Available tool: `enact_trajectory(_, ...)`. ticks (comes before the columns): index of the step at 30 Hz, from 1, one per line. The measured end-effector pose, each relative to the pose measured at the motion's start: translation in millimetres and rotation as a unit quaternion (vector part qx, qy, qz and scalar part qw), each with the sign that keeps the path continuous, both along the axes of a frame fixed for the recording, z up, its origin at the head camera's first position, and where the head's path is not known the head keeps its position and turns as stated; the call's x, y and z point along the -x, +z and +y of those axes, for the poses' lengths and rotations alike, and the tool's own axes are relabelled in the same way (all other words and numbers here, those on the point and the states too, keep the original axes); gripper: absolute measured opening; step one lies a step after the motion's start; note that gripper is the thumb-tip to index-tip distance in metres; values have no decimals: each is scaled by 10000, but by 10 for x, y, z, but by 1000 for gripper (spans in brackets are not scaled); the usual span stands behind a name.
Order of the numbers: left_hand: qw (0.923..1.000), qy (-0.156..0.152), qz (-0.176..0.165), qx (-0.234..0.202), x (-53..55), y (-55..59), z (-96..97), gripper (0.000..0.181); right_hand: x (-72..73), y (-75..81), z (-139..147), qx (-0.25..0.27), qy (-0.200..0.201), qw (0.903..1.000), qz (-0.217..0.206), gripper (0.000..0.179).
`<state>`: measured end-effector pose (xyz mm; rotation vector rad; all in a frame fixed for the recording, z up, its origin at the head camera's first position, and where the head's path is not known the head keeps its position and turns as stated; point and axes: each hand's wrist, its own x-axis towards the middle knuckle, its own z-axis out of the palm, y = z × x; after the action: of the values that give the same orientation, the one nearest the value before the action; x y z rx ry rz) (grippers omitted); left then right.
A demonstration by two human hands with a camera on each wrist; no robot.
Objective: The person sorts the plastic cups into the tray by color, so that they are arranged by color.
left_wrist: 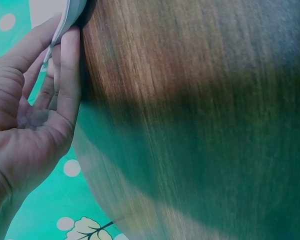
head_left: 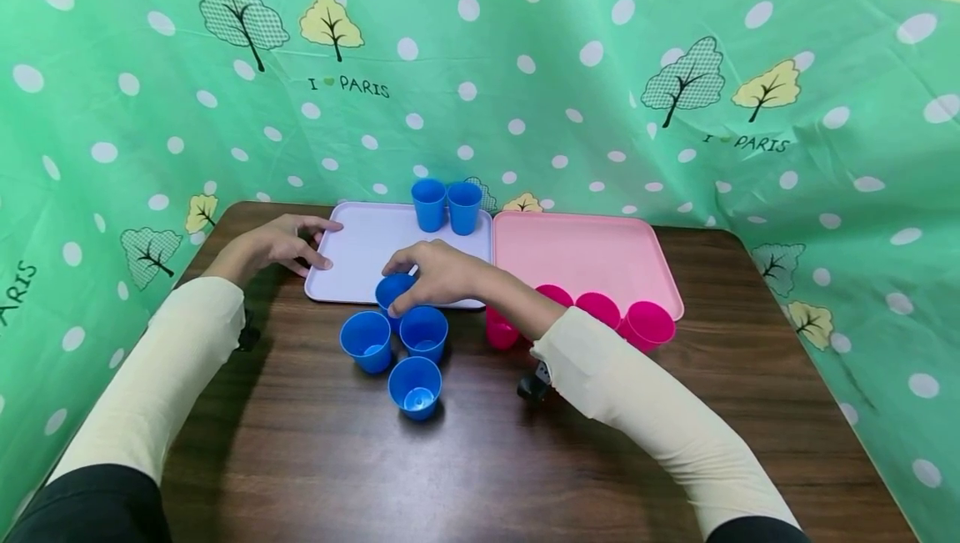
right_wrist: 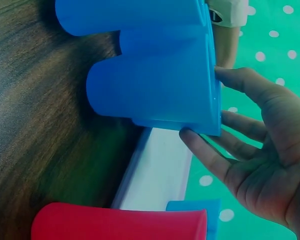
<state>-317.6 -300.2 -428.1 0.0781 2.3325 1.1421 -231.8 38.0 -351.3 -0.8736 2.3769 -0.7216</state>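
My left hand (head_left: 281, 241) holds the left edge of a lavender tray (head_left: 360, 234); in the left wrist view the tray's rim (left_wrist: 70, 17) sits between thumb and fingers. My right hand (head_left: 442, 272) grips the rim of a blue cup (head_left: 392, 288), the farthest of a cluster on the table. Its thumb lies on the near side and its fingers on the far side. Beside that cup stand three more upright blue cups, a left one (head_left: 366, 343), a right one (head_left: 424, 333) and a near one (head_left: 416, 389). In the right wrist view a blue cup (right_wrist: 150, 85) partly hides the gripped one.
Two blue cups, one left (head_left: 429, 205) and one right (head_left: 464, 209), stand at the lavender tray's back right. A pink tray (head_left: 577, 251) adjoins it. Several pink cups (head_left: 648, 326) stand along its front edge, partly behind my right forearm. A patterned green cloth (head_left: 465, 109) hangs behind the wooden table (head_left: 480, 476).
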Motion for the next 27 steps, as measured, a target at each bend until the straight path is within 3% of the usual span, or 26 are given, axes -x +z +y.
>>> enact_trajectory(9, 10000, -18, -20, -43, 9, -19, 8, 89, 56, 74, 56, 418, -163, 9990, 91, 61)
enact_trajectory(16, 10000, 22, 0, -61, 10, -14, -5, 89, 191, 120, 93, 497, -551, 9970, 199, 60)
enact_trajectory(27, 9999, -11, -8, -106, -19, 13, -12, 91, 425, 41, 198, 301, -1389, 9894, 293, 64)
